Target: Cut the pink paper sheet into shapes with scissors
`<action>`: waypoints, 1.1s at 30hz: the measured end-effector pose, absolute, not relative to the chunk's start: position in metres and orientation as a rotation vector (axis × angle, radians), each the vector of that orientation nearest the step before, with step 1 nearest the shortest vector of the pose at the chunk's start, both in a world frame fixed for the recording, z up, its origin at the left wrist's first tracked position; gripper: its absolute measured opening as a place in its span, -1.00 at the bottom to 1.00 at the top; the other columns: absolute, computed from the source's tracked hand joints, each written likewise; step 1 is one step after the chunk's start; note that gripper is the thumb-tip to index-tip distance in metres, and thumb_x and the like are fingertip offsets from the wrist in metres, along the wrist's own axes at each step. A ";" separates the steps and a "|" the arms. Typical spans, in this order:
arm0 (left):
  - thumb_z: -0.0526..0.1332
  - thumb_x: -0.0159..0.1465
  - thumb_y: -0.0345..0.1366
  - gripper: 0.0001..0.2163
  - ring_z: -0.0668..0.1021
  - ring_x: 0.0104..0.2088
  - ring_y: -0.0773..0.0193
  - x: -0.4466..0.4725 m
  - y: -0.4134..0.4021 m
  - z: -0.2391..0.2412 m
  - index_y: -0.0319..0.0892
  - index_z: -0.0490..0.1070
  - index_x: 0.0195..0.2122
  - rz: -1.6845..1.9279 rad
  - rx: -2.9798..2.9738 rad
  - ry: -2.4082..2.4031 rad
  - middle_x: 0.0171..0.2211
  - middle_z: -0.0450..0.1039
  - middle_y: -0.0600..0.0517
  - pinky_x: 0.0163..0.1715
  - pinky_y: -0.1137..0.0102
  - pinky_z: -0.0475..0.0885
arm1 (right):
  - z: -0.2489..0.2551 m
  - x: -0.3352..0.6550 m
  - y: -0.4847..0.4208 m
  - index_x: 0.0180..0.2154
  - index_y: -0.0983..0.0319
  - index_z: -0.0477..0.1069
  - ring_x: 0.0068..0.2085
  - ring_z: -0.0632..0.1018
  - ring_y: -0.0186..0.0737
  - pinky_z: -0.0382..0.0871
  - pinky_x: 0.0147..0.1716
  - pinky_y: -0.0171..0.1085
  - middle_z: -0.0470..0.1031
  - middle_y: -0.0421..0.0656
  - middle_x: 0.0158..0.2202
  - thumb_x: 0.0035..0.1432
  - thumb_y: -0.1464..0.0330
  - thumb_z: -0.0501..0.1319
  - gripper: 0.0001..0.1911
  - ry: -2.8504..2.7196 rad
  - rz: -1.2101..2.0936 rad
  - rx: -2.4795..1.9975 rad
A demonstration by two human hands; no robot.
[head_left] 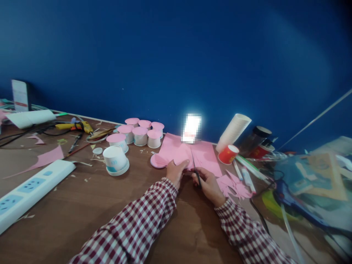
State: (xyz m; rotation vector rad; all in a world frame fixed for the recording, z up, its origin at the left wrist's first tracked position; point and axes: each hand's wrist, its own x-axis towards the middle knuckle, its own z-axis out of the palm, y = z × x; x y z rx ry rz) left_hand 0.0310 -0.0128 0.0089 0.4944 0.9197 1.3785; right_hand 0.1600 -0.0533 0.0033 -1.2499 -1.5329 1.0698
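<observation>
My left hand [176, 172] grips a piece of pink paper [180, 152], with the thumb on top of it. My right hand [208, 184] is closed around dark-handled scissors [197, 178], whose blades point up and away beside the paper. More pink sheets [210, 157] lie flat on the table behind both hands. To the left of my left hand rests a small pile of pink pieces [158, 160] on a round, pale-rimmed disc. Pink offcuts [233, 185] are scattered just right of my right hand.
Several paper cups topped with pink discs [140, 132] stand at the back left, near a white cup [113, 159]. A lit phone [191, 128] leans on the blue wall. Rightward are stacked cups [233, 132], a red cup [228, 154] and a blue glue gun [297, 205]. A power strip [35, 190] lies left.
</observation>
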 end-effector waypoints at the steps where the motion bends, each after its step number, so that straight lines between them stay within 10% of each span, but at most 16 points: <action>1: 0.41 -0.18 -0.33 -0.68 0.40 -0.60 0.43 0.031 -0.013 0.009 -0.29 0.39 -0.39 1.380 0.490 0.919 -0.56 0.39 0.09 -0.60 0.49 0.33 | 0.003 0.160 -0.053 -0.15 0.31 0.39 -0.54 0.35 -0.36 0.26 -0.55 -0.37 0.31 -0.26 -0.58 0.12 0.19 0.20 -0.65 -1.533 1.065 -1.249; 33: 0.41 -0.17 -0.32 -0.69 0.40 -0.60 0.44 0.031 -0.012 0.008 -0.27 0.39 -0.40 1.376 0.501 0.952 -0.56 0.38 0.11 -0.59 0.49 0.32 | 0.005 0.159 -0.055 -0.17 0.29 0.40 -0.55 0.36 -0.34 0.26 -0.57 -0.37 0.31 -0.26 -0.59 0.10 0.16 0.20 -0.64 -1.526 1.062 -1.276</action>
